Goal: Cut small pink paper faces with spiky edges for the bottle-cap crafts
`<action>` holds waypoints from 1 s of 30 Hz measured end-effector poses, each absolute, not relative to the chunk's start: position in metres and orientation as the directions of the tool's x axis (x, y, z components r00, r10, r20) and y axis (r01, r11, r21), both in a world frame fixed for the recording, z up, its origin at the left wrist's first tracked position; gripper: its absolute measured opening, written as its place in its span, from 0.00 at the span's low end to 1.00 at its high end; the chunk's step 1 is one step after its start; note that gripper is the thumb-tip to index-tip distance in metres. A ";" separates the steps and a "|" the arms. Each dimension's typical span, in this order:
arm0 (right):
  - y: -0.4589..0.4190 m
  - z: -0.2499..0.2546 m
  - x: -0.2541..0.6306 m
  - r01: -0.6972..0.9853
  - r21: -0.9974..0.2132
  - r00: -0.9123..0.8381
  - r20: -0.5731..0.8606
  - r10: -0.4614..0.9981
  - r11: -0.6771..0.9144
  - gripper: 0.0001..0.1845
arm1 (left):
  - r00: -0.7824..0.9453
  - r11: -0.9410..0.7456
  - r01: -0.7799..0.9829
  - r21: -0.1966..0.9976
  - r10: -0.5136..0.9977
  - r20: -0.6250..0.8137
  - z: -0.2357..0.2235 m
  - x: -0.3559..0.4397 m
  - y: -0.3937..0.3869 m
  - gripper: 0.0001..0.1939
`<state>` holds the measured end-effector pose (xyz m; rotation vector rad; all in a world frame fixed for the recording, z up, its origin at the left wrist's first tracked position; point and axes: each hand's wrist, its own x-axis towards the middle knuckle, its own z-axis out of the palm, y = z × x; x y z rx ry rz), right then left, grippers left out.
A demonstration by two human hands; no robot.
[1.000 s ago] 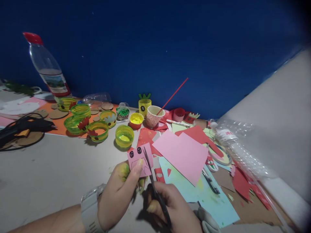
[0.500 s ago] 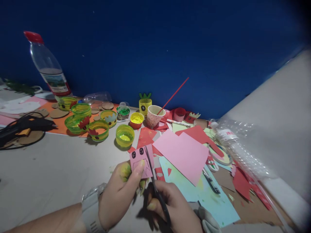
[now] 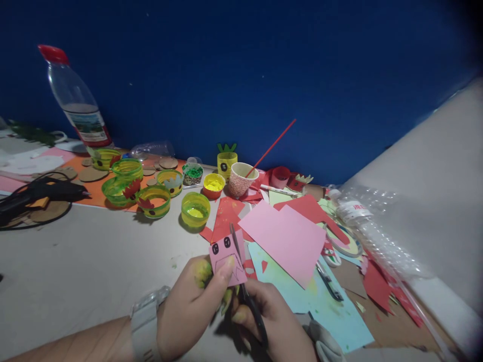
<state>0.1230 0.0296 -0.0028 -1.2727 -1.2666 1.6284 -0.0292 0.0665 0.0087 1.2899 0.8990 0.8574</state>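
Observation:
My left hand (image 3: pixel 190 309) pinches a small pink paper piece (image 3: pixel 226 256) with two black eyes drawn on it, thumb on its front. There is yellow paint on that hand's knuckle, and a pale watch sits on the wrist. My right hand (image 3: pixel 273 324) grips black-handled scissors (image 3: pixel 245 286). The blades run up along the right side of the pink piece and overlap its edge. Both hands hover low over the grey table (image 3: pixel 83 266), near its front edge.
Large pink sheet (image 3: pixel 289 236), red and light-blue papers lie right of my hands. Green and yellow painted rings and cups (image 3: pixel 194 210), a paper cup with a red stick (image 3: pixel 241 178) and a leaning bottle (image 3: pixel 77 103) stand behind. A black glue gun (image 3: pixel 33 193) lies left, a crumpled clear bottle (image 3: pixel 372 231) right.
The pink piece and both hands have drifted a little right and lower in view. The scissors stay against the paper's right edge.

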 end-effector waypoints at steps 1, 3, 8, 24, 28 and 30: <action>0.030 -0.003 0.123 0.029 -0.955 -0.267 -0.291 0.919 -0.295 0.34 | 0.415 0.091 -0.030 0.995 0.907 -0.071 0.008 -0.029 0.066 0.22; 0.030 -0.004 0.121 0.009 -0.941 -0.246 -0.329 0.912 -0.337 0.34 | 0.425 0.102 -0.032 0.994 0.902 -0.079 0.007 -0.029 0.066 0.22; 0.031 0.003 0.123 -0.025 -0.959 -0.152 -0.277 0.949 -0.284 0.33 | 0.444 0.158 -0.053 0.986 0.888 -0.118 0.011 -0.029 0.067 0.24; 0.034 0.004 0.130 0.248 -0.967 0.178 -0.015 0.984 -0.060 0.20 | 0.557 0.032 -0.027 0.999 0.831 -0.012 0.019 -0.023 0.073 0.15; 0.034 0.007 0.133 0.232 -0.972 0.189 -0.001 0.982 -0.046 0.18 | 0.520 0.041 0.045 0.998 0.852 -0.058 0.019 -0.023 0.075 0.11; 0.034 0.009 0.133 0.221 -0.974 0.159 -0.021 0.987 -0.056 0.18 | 0.572 0.043 0.092 0.995 0.816 -0.088 0.016 -0.025 0.073 0.07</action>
